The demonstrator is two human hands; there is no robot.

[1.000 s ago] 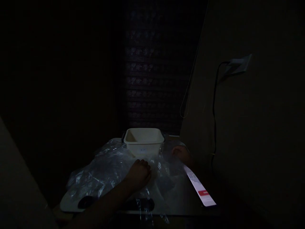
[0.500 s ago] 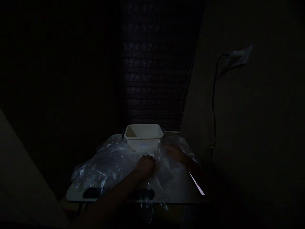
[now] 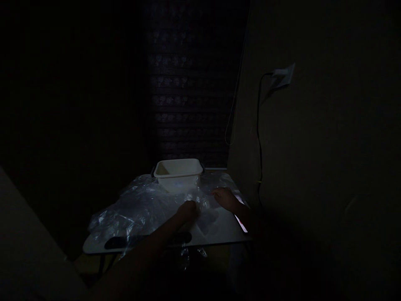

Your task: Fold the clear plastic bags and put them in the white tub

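Observation:
The scene is very dim. My left hand (image 3: 187, 210) is closed in a fist at the middle of a small white table (image 3: 216, 232), with clear plastic bags (image 3: 142, 211) around and under it. A shiny bit of clear plastic rises between my two hands, and the left fist appears to grip it. My right hand (image 3: 226, 198) is a little farther right, its fingers bent and drawn together toward the left; what lies in them is too dark to make out. Behind both hands stands a white plastic tub (image 3: 178, 182) with dark handles, its inside mostly hidden.
A phone with a lit screen (image 3: 241, 224) lies at the table's right edge, partly under my right forearm. Plastic hangs over the front edge near a dark cut-out. A wall outlet (image 3: 285, 75) with a black cord (image 3: 258, 133) is at right; a dark blind (image 3: 175, 100) hangs behind.
The view has swung slightly right, so everything sits farther left. My hands have shifted over the plastic, the right one's fingers now more drawn in. More of the phone shows.

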